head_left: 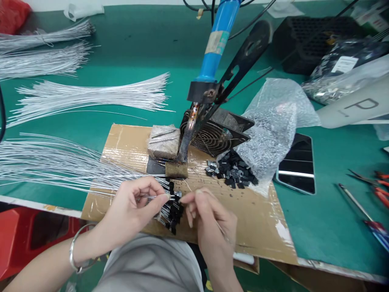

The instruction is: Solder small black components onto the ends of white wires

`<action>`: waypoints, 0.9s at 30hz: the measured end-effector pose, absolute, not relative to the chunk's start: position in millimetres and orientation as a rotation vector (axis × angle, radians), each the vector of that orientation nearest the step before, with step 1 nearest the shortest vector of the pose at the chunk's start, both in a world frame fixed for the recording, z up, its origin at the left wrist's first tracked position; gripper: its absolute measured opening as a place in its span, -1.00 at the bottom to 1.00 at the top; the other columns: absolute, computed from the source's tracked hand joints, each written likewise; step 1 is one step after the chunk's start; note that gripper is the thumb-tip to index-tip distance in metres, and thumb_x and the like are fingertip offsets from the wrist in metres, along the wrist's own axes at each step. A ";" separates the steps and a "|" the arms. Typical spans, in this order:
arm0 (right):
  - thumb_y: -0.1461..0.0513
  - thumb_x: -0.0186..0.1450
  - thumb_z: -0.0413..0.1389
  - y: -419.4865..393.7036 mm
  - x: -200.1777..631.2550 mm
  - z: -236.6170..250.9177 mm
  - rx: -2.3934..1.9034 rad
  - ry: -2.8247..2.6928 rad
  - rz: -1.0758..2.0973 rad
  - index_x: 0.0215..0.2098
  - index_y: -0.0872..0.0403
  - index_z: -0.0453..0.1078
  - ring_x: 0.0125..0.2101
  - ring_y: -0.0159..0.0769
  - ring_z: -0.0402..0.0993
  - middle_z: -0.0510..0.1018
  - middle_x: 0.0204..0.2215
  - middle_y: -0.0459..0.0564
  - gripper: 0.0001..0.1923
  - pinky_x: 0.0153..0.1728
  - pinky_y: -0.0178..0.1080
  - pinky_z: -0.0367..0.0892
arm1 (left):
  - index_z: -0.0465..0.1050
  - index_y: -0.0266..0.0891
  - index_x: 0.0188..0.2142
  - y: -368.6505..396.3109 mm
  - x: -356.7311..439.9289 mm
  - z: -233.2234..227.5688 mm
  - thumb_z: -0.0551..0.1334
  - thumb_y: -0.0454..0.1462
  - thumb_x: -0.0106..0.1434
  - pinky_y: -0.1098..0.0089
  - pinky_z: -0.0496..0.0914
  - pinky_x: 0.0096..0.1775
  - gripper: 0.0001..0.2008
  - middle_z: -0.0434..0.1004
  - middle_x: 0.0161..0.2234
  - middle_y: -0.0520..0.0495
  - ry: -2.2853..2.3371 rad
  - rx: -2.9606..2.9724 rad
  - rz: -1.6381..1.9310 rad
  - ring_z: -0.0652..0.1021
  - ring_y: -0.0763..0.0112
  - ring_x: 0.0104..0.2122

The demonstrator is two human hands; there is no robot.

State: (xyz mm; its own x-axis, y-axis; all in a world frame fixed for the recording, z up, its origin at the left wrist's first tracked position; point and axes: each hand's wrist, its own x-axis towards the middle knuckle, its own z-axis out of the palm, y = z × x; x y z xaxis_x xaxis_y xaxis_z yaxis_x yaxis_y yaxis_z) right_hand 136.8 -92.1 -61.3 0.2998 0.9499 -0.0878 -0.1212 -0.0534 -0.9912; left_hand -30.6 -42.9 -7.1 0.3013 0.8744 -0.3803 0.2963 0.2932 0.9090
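My left hand [133, 209] pinches a thin grey wire between thumb and forefinger, with a small connector at the wire's tip. My right hand [214, 221] is closed on a thin strand of solder wire [188, 185], whose end sticks up past the fingers. The fingertips of both hands are close together. Below and between them lie several black connector ends [174, 215] on grey wires. A bundle of loose wires [60, 162] stretches left from my left hand. Just beyond the hands, a blue soldering iron [212, 56] points down in its stand, its tip near a brown sponge [176, 170].
Cardboard [252, 219] covers the green table. Black square pieces [238, 168] spill from bubble wrap [270, 117]. Nearby are a fan [212, 136], a wrapped block [164, 142] and a phone [298, 162]. Pliers [379, 184] and a screwdriver [361, 209] lie right; another wire bundle [91, 95] lies left.
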 end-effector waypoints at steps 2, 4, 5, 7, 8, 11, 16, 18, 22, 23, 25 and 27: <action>0.10 0.46 0.20 -91.3 133.4 -59.6 -1.310 -0.933 1.128 -0.27 0.03 0.69 -0.58 -0.43 0.32 0.42 -0.53 -0.10 -0.73 -0.58 -0.35 0.21 | 0.49 -0.25 -0.40 -43.4 -30.7 -6.5 0.28 -0.15 0.34 0.42 0.14 -0.47 -0.76 0.39 -0.51 0.05 1.244 1.262 0.571 0.29 0.48 -0.52; 0.12 0.42 0.25 -90.5 130.7 -58.7 -1.269 -0.902 1.207 -0.23 -0.01 0.71 -0.59 -0.46 0.31 0.47 -0.48 -0.09 -0.81 -0.59 -0.36 0.21 | 0.49 -0.25 -0.39 -43.8 -30.5 -6.4 0.28 -0.16 0.34 0.43 0.15 -0.48 -0.76 0.39 -0.52 0.05 1.237 1.264 0.587 0.29 0.48 -0.52; 0.13 0.40 0.27 -90.2 129.5 -58.6 -1.243 -0.861 1.246 -0.23 -0.02 0.72 -0.60 -0.48 0.30 0.49 -0.46 -0.08 -0.83 -0.61 -0.37 0.20 | 0.49 -0.25 -0.39 -43.9 -30.3 -6.5 0.28 -0.16 0.34 0.43 0.15 -0.48 -0.76 0.40 -0.52 0.05 1.235 1.267 0.593 0.29 0.49 -0.52; 0.13 0.37 0.30 -89.9 127.8 -58.9 -1.203 -0.780 1.309 -0.25 -0.04 0.72 -0.61 -0.50 0.27 0.50 -0.45 -0.09 -0.86 -0.63 -0.38 0.16 | 0.48 -0.25 -0.38 -44.4 -29.6 -6.8 0.28 -0.16 0.35 0.44 0.16 -0.49 -0.77 0.40 -0.52 0.05 1.241 1.271 0.601 0.29 0.49 -0.52; 0.13 0.36 0.32 -89.9 127.2 -59.1 -1.188 -0.752 1.335 -0.25 -0.04 0.72 -0.62 -0.51 0.25 0.49 -0.46 -0.09 -0.87 -0.64 -0.39 0.15 | 0.48 -0.26 -0.38 -44.7 -29.2 -7.1 0.28 -0.17 0.35 0.44 0.17 -0.48 -0.78 0.41 -0.51 0.05 1.244 1.270 0.607 0.30 0.49 -0.52; 0.13 0.31 0.36 -90.5 126.6 -59.8 -1.147 -0.689 1.384 -0.29 -0.02 0.72 -0.63 -0.53 0.22 0.47 -0.48 -0.11 -0.89 -0.65 -0.39 0.10 | 0.48 -0.25 -0.37 -46.0 -28.1 -8.2 0.27 -0.17 0.36 0.44 0.19 -0.48 -0.78 0.42 -0.49 0.04 1.247 1.269 0.623 0.31 0.48 -0.51; 0.13 0.31 0.37 -91.1 127.5 -58.9 -1.128 -0.642 1.430 -0.33 -0.01 0.70 -0.63 -0.55 0.19 0.43 -0.50 -0.14 -0.88 -0.64 -0.39 0.05 | 0.50 -0.24 -0.35 -49.1 -28.6 -12.1 0.27 -0.14 0.37 0.40 0.19 -0.47 -0.77 0.45 -0.47 0.00 1.262 1.302 0.606 0.35 0.46 -0.49; 0.13 0.30 0.37 -90.7 128.0 -57.8 -1.128 -0.637 1.444 -0.34 0.00 0.70 -0.63 -0.55 0.18 0.42 -0.52 -0.15 -0.87 -0.63 -0.39 0.03 | 0.50 -0.23 -0.34 -50.7 -29.6 -13.6 0.26 -0.14 0.38 0.40 0.19 -0.47 -0.77 0.45 -0.46 0.00 1.257 1.308 0.607 0.36 0.45 -0.49; 0.10 0.27 0.38 -88.9 129.7 -56.7 -1.127 -0.612 1.484 -0.38 0.01 0.68 -0.65 -0.55 0.13 0.40 -0.55 -0.16 -0.83 -0.63 -0.37 0.03 | 0.51 -0.23 -0.32 -52.5 -30.9 -13.8 0.27 -0.16 0.39 0.40 0.21 -0.46 -0.79 0.47 -0.45 0.00 1.250 1.317 0.606 0.38 0.45 -0.48; 0.08 0.26 0.39 -88.3 130.5 -56.9 -1.126 -0.599 1.496 -0.40 0.02 0.67 -0.66 -0.55 0.12 0.39 -0.57 -0.17 -0.80 -0.64 -0.37 0.01 | 0.51 -0.23 -0.33 -52.4 -30.9 -13.3 0.27 -0.16 0.39 0.40 0.21 -0.46 -0.79 0.48 -0.45 -0.01 1.245 1.320 0.605 0.39 0.44 -0.47; 0.05 0.22 0.41 -87.0 132.3 -57.6 -1.135 -0.572 1.539 -0.45 0.05 0.65 -0.68 -0.55 0.12 0.37 -0.60 -0.18 -0.75 -0.66 -0.38 -0.02 | 0.51 -0.24 -0.34 -51.8 -30.5 -12.3 0.27 -0.17 0.39 0.40 0.22 -0.45 -0.79 0.49 -0.44 -0.02 1.236 1.323 0.600 0.40 0.44 -0.46; 0.03 0.18 0.43 -85.7 134.1 -58.1 -1.139 -0.548 1.576 -0.49 0.07 0.64 -0.69 -0.55 0.13 0.34 -0.63 -0.18 -0.72 -0.68 -0.39 -0.07 | 0.51 -0.24 -0.35 -51.0 -30.2 -11.6 0.27 -0.18 0.39 0.41 0.23 -0.45 -0.79 0.49 -0.45 -0.02 1.231 1.321 0.598 0.41 0.44 -0.46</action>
